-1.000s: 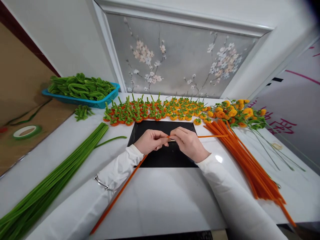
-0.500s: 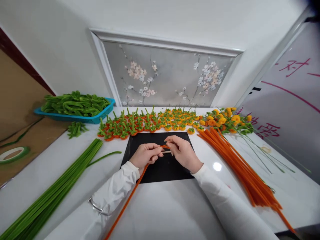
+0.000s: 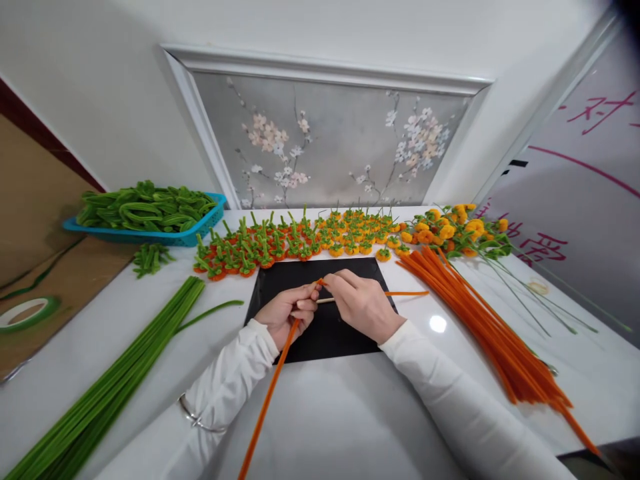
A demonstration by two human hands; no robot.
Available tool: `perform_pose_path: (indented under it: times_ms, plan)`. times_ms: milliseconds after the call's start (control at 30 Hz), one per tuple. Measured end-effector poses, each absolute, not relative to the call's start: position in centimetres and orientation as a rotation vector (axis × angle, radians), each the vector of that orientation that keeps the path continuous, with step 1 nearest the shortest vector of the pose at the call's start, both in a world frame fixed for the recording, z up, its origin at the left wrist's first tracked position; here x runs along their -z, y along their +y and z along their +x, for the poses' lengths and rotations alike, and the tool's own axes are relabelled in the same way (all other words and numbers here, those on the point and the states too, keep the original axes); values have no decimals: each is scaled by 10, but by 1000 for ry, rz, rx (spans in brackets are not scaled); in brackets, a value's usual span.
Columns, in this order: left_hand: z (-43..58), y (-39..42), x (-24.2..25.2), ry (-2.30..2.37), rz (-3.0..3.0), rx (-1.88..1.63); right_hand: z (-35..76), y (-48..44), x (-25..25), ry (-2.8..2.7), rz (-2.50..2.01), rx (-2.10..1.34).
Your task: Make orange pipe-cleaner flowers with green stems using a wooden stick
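Strip [image 3: 269,401] is finger-pinched by left hand [image 3: 286,312] and right hand [image 3: 364,305], pale stick [image 3: 327,301] between, so best keep the 2 grips close, tension even, avoiding kinks.

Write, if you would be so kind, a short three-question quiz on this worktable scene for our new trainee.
1. Multiple choice: What colour is the fuzzy strip trailing down from the left hand?
A) Green
B) Orange
C) Yellow

2. True or false: The blue basket sits to the left of the black mat, as the person sees it.

3. Short answer: What is heaped in the blue basket?

Key:
1. B.
2. True.
3. Fuzzy green pieces.
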State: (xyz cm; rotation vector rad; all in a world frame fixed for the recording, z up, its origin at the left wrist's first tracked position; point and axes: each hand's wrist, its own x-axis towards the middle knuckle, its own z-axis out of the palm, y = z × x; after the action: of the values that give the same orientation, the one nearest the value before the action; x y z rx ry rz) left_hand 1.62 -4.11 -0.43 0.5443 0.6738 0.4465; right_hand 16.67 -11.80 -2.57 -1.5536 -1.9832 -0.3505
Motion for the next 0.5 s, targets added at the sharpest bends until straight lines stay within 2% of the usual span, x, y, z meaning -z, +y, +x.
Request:
perform_pose_path:
  times_ms: [267,500]
  plan:
    - [18,-46,6,665,664,-511,162,-121,18,-2047,-1733,433]
    - [18,-47,5,822,1319,-641,161,-123,19,-2053,-1778,423]
